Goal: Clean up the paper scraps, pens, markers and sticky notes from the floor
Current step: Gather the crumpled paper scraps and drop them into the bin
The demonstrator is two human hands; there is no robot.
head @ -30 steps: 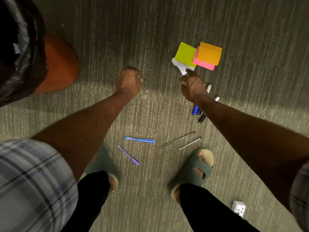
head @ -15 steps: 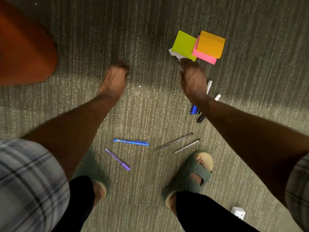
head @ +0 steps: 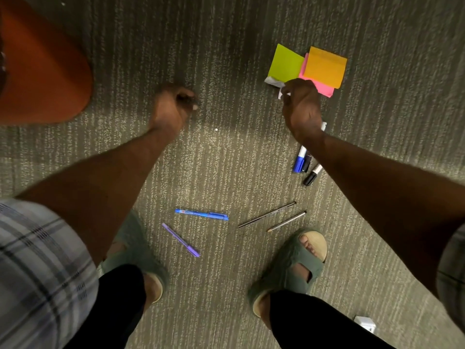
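Head view: paper scrap (head: 273, 81) pinched in right hand (head: 300, 107); left hand (head: 173, 107) curled, contents unclear.
A lift is called for, clear of sticky notes (head: 286, 62) beside the grip.

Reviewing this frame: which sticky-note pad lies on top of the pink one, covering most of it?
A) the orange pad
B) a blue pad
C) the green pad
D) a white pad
A: the orange pad lies over the pink pad, leaving only a strip at its left and its lower edge showing, while the green pad lies to their left.
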